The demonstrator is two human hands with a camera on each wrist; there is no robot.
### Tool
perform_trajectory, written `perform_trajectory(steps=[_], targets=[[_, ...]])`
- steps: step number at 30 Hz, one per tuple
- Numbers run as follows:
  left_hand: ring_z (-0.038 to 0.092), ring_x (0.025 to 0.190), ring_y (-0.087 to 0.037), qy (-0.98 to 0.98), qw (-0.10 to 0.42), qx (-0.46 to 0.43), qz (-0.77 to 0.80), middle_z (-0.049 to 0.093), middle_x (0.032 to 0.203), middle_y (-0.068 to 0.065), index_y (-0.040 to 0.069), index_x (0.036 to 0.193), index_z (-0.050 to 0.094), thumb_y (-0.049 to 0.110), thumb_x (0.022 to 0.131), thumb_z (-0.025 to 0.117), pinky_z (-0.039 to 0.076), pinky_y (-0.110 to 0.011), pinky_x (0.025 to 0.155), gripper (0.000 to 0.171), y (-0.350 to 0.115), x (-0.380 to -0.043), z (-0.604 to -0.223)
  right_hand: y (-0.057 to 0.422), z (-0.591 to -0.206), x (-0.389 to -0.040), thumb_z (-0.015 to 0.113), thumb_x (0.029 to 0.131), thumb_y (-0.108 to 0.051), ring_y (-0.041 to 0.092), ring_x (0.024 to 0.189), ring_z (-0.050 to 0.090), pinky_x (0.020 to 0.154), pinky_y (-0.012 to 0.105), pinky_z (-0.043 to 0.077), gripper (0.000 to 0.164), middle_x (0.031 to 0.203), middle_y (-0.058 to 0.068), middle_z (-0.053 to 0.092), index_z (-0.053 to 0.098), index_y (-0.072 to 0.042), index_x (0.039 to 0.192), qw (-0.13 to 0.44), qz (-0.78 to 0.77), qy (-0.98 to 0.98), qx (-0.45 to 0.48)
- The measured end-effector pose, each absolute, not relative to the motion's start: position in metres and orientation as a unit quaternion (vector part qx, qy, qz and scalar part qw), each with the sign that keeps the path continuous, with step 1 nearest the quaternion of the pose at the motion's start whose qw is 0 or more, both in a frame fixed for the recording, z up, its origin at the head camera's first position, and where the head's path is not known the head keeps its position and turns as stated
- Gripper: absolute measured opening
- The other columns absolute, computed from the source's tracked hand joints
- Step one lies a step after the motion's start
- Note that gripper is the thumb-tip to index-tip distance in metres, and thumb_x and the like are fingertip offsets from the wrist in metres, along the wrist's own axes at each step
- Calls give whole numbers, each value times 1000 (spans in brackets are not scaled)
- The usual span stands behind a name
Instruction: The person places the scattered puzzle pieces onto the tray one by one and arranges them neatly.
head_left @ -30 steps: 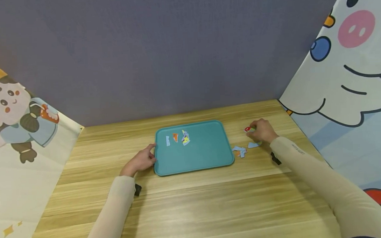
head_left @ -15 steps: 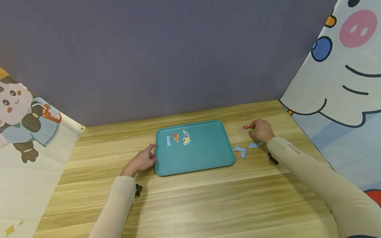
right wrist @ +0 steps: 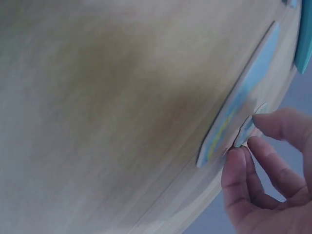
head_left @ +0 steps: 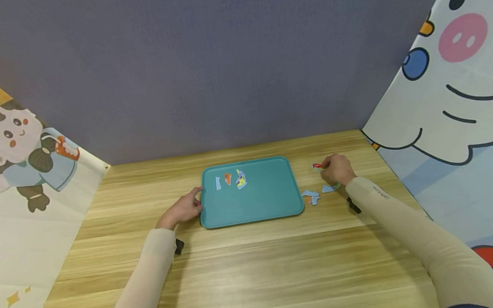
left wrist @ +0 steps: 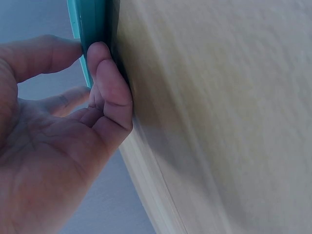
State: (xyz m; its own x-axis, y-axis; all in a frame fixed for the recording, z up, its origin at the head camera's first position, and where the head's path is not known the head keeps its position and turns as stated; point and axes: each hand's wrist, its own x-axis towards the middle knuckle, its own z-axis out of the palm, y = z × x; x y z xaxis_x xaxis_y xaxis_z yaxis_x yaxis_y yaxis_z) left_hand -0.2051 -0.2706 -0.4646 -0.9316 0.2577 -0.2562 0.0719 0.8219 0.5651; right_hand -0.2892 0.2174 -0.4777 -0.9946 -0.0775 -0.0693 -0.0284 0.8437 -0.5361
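Observation:
My right hand (head_left: 337, 169) pinches a small red and pale-blue puzzle piece (head_left: 317, 166) between thumb and fingertips, low over the table to the right of the tray. In the right wrist view, the thumb and fingertips (right wrist: 237, 157) meet at the edge of this thin piece (right wrist: 246, 130). Near that hand lies a light-blue puzzle piece (right wrist: 241, 95) with yellow at one end. My left hand (head_left: 184, 207) rests against the left rim of the teal tray (head_left: 252, 208). The left wrist view shows its thumb (left wrist: 53, 53) touching the rim, with other fingers bent against the tray's side.
On the tray lie a pale-blue strip (head_left: 218, 183), an orange piece (head_left: 228, 178) and a yellow-and-blue cluster (head_left: 241, 180). Several overlapping light-blue pieces (head_left: 312, 196) lie just off its right edge. A grey partition (head_left: 227, 82) rises behind the wooden table (head_left: 254, 271).
The red piece has turned in my right fingertips and shifted slightly left, with the hand moving a little left too. My left hand and the tray stay where they were.

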Motion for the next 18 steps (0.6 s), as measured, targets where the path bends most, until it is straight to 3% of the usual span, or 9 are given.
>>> perform_trajectory(steps=[8, 12, 18], targets=[[57, 78, -22, 940, 162, 91, 286, 61, 91, -12, -1, 144, 29, 5, 88, 57, 47, -37, 71, 63, -270, -205, -467, 214, -475, -287, 59, 85, -13, 36, 95, 57, 80, 46, 47, 28, 104, 20, 63, 65, 3, 106, 63, -279, 957, -53], [57, 79, -22, 940, 164, 90, 285, 60, 92, -12, -1, 145, 28, 6, 88, 57, 47, -38, 72, 64, -270, -205, -465, 208, -471, -282, 66, 86, -20, 34, 96, 57, 82, 46, 46, 37, 106, 20, 61, 61, 6, 112, 87, -277, 952, -100], [56, 80, -23, 941, 169, 84, 279, 60, 93, -12, 0, 145, 28, 7, 89, 57, 47, -39, 72, 64, -269, -205, -463, 196, -472, -276, 76, 80, -23, 31, 92, 57, 79, 45, 46, 49, 101, 19, 62, 60, 7, 114, 87, -254, 954, -132]])
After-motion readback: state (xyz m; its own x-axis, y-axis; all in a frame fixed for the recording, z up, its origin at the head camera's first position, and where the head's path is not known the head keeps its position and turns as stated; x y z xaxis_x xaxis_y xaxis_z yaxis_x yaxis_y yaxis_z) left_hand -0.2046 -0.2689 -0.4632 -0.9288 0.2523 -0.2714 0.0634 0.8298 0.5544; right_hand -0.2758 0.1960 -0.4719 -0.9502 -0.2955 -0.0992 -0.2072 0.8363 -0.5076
